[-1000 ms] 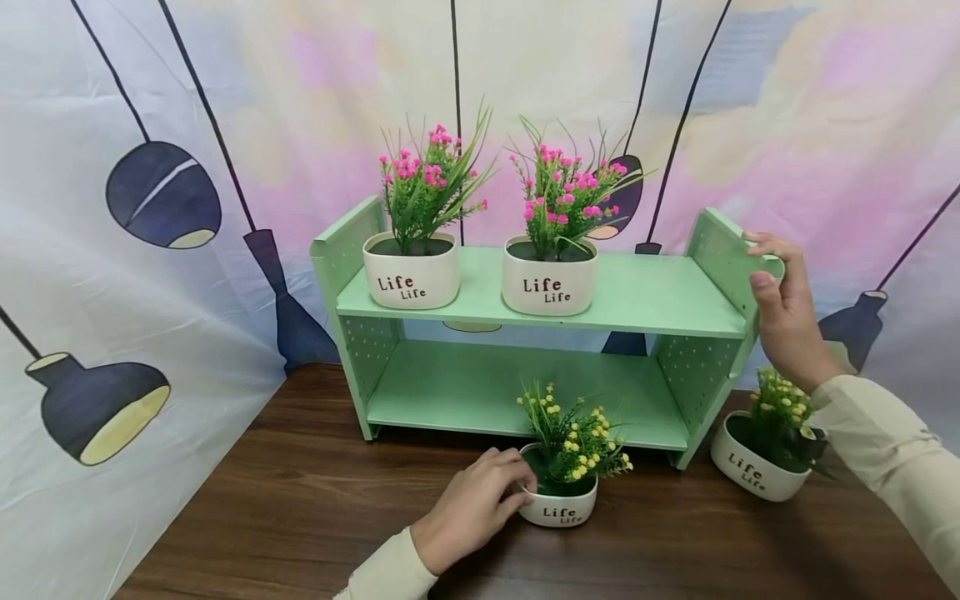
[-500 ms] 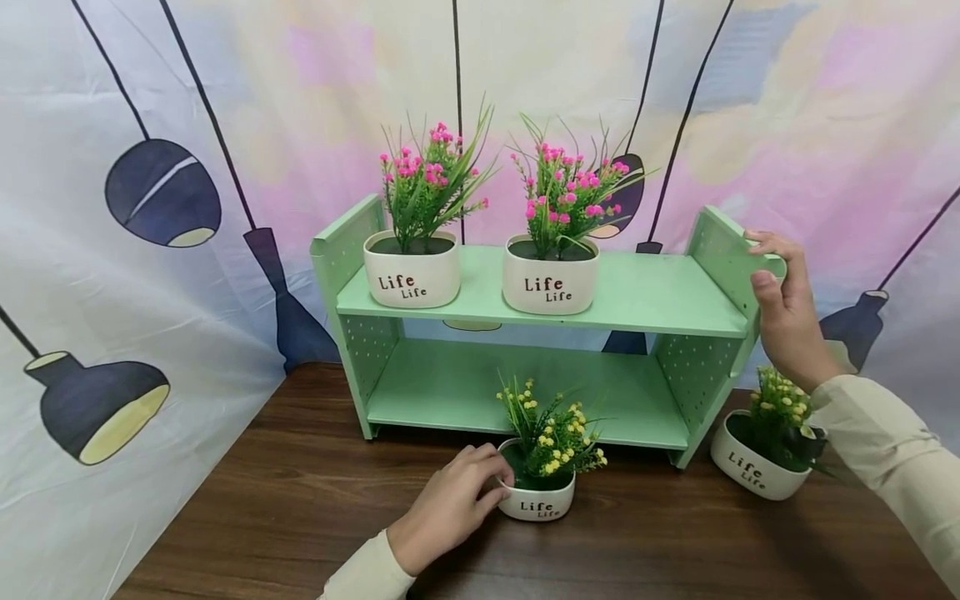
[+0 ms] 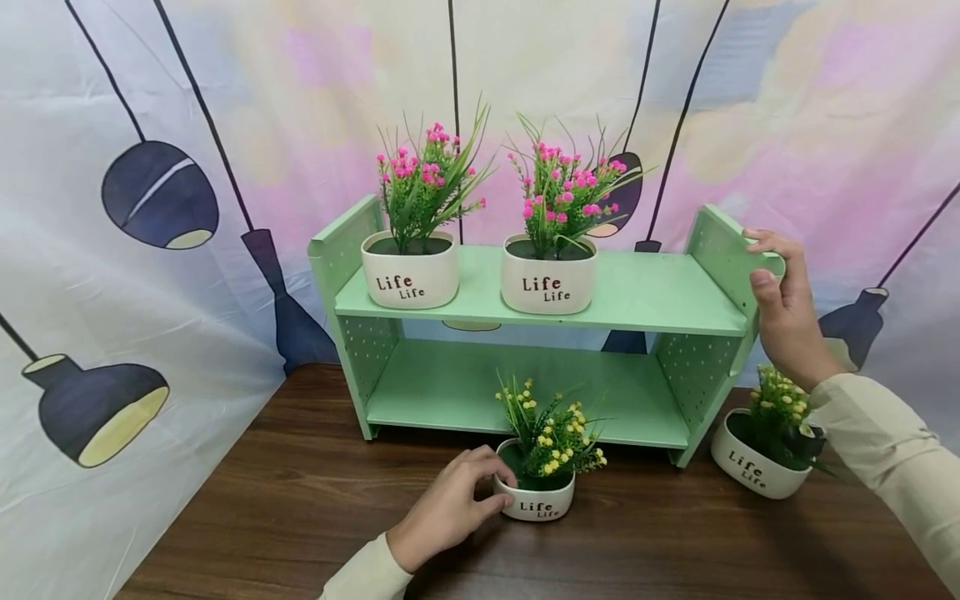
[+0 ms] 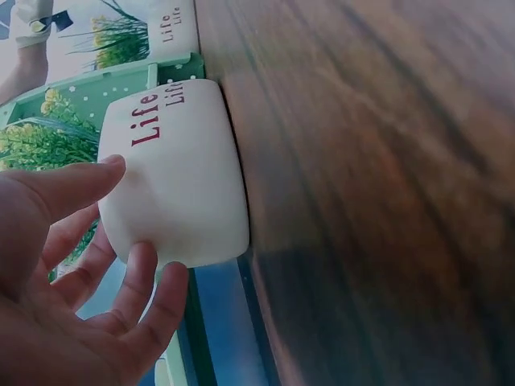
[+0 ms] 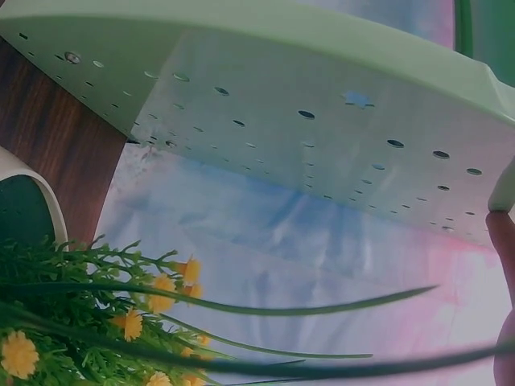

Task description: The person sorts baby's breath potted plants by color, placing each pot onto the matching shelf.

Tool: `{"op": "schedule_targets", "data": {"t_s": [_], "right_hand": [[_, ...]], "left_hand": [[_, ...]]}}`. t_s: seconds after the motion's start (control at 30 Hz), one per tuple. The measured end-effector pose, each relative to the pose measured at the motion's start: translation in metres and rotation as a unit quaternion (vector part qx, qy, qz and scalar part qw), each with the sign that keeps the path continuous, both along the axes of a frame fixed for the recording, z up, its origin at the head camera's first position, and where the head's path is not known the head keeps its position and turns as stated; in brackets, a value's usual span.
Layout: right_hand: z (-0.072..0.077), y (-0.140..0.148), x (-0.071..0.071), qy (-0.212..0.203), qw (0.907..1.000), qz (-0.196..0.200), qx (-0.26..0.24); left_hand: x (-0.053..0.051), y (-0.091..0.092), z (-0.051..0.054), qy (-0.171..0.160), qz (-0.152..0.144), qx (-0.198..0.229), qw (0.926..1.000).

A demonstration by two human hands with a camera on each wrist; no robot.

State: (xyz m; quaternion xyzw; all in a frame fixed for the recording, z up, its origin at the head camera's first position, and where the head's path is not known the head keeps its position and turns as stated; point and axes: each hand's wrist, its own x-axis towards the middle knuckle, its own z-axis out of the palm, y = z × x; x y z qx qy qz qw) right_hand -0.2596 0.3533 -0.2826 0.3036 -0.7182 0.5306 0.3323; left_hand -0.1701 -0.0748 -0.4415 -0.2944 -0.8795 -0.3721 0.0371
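Note:
A white flowerpot [image 3: 536, 504] marked "Life" stands upright on the table, holding green stems with small yellow flowers. My left hand [image 3: 453, 500] is at its left end, index finger over the rim and thumb against the front. In the left wrist view the thumb lies at the pot's edge and the other fingers reach round its end. A light green two-tier shelf [image 3: 652, 287] stands just behind this pot. With my right hand [image 3: 787, 308] I grip the top of its right side panel. In the right wrist view only a sliver of that hand shows.
On the upper board sit two white pots with pink flowers, a left pot [image 3: 411, 279] and a middle pot [image 3: 549, 283]. A second yellow-flowered pot [image 3: 757, 467] stands right of the shelf, under my right forearm. A patterned curtain [image 3: 225, 67] hangs behind the wooden table [image 3: 255, 500].
The yellow-flowered pot and my left hand have slid slightly left along the table, then stopped. The gap between left thumb and index finger has widened a little. My right hand has not moved.

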Motion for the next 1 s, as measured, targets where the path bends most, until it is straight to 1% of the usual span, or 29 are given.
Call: {"op": "schedule_targets", "data": {"t_s": [0.13, 0.37, 0.53, 0.6, 0.73, 0.83, 1.0], "right_hand": [[-0.001, 0.0, -0.002, -0.002, 1.0, -0.004, -0.001], [-0.002, 0.0, -0.003, -0.002, 0.9998, 0.013, -0.016], [-0.001, 0.0, -0.002, 0.015, 0.9998, 0.014, -0.007], [-0.001, 0.0, -0.002, 0.015, 0.9997, 0.014, -0.011], [-0.001, 0.0, -0.002, 0.004, 0.9995, 0.016, -0.025], [-0.001, 0.0, -0.003, 0.005, 0.9995, 0.018, -0.026], [-0.003, 0.001, -0.005, 0.017, 0.9996, 0.017, -0.015]], "left_hand": [[-0.001, 0.002, -0.001, 0.002, 0.002, 0.01, 1.0], [0.001, 0.005, -0.001, 0.007, 0.033, -0.003, 0.9994], [0.002, 0.007, 0.001, 0.018, 0.042, -0.005, 0.999], [0.002, 0.008, 0.001, 0.027, 0.044, -0.006, 0.9987], [0.003, 0.011, 0.002, 0.033, 0.051, -0.003, 0.9982], [0.003, 0.013, 0.001, 0.027, 0.054, 0.004, 0.9982], [0.002, 0.014, 0.001, 0.014, 0.056, 0.014, 0.9982]]}}
